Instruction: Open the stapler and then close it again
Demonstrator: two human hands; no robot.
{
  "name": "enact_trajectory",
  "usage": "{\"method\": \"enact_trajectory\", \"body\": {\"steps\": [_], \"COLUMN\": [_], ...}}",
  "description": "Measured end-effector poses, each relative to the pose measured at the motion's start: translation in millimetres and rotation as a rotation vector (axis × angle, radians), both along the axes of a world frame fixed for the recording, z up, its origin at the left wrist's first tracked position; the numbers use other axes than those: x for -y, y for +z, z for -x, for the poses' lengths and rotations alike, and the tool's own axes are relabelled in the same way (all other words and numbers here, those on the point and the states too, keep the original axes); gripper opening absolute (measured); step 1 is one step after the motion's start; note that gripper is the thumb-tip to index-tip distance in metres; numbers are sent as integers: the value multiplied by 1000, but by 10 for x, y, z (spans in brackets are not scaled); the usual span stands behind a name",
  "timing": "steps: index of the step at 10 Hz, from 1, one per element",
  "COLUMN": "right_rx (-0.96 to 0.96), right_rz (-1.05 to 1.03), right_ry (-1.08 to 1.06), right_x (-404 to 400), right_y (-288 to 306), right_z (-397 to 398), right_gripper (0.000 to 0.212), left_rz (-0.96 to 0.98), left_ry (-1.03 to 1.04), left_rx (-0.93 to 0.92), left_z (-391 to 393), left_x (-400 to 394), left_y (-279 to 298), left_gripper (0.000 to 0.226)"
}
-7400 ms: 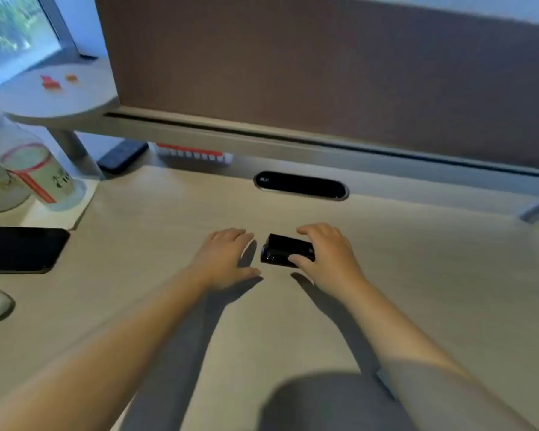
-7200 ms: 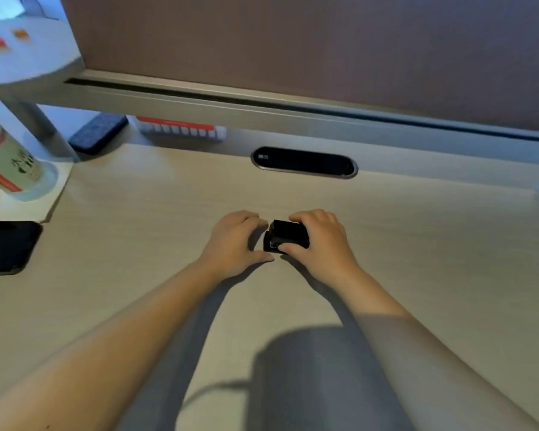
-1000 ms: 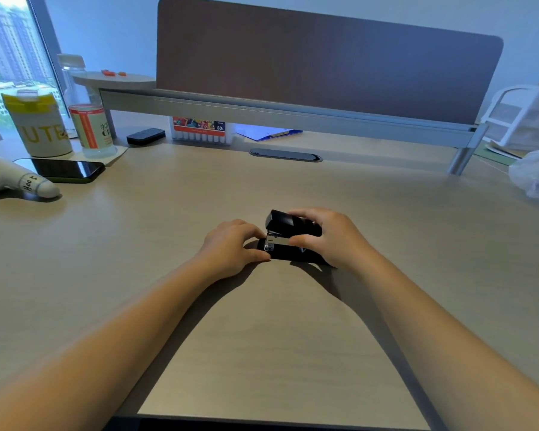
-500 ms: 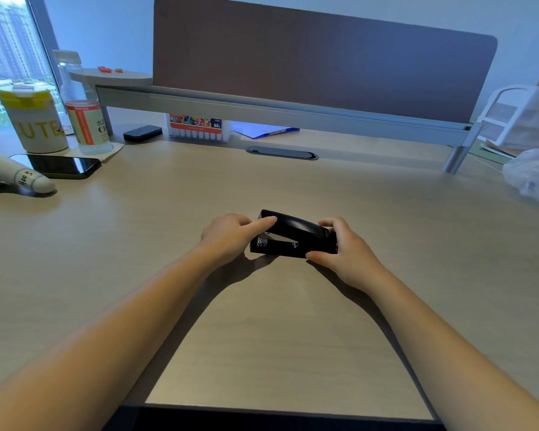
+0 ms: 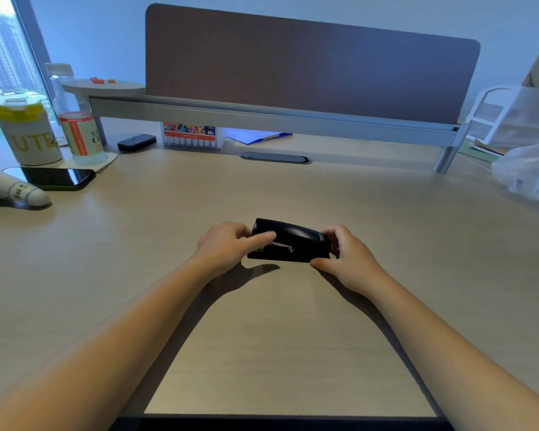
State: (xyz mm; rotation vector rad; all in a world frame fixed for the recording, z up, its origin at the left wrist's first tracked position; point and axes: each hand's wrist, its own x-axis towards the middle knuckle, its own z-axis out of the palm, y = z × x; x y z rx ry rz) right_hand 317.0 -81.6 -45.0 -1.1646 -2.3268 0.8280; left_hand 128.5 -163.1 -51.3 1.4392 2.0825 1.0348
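A small black stapler [image 5: 290, 241] lies lengthwise across the middle of the light wooden desk [image 5: 293, 337]. Its top arm sits slightly raised at the left end, leaving a narrow gap above the base. My left hand [image 5: 227, 247] holds the left end, with the index finger laid over the front of the top arm. My right hand [image 5: 346, 256] grips the right, hinge end between thumb and fingers. Both forearms reach in from the bottom of the view.
At the far left stand a yellow-lidded cup [image 5: 25, 135], a bottle [image 5: 78, 126], a black phone [image 5: 56, 178] and a white handheld device [image 5: 13, 191]. A marker box [image 5: 190, 135] and cable slot [image 5: 276, 158] lie under the partition. A plastic bag [image 5: 529, 172] lies far right.
The stapler's top arm has come down from its wider open angle to nearly flat. My left index finger has shifted onto the top arm, and my right hand has moved to the hinge end.
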Motion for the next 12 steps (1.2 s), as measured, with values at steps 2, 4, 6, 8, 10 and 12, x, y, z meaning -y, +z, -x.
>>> {"method": "enact_trajectory", "body": {"steps": [2,4,6,8,10,12], "right_rx": [-11,-83,-91,-52,-21,-35], "right_rz": [-5,-19,-32,-78,-113,-90], "right_ry": [-23,-65,-118,-137,-157,-160], "right_x": [15,-168,-717,-1288,-1720,-1804], "right_y": [17,1,-3,-36,-32,-90], "right_z": [-14,129,511,852,1092,1113], "right_gripper": [43,47,44,44,43,55], "left_rz": [85,81,70,87,93,108], "left_ry": [-26,-2,73,118,155,167], "left_rx": [-251,-303,-282,-262,-308,-361], "left_z": [88,203,406,670,794,790], "left_x": [-46,-225,-750,-1364,-1796,-1862], "left_y": [-44,-40,-24,-25,-14,-24], "left_gripper": [40,41,40,44,46,49]}}
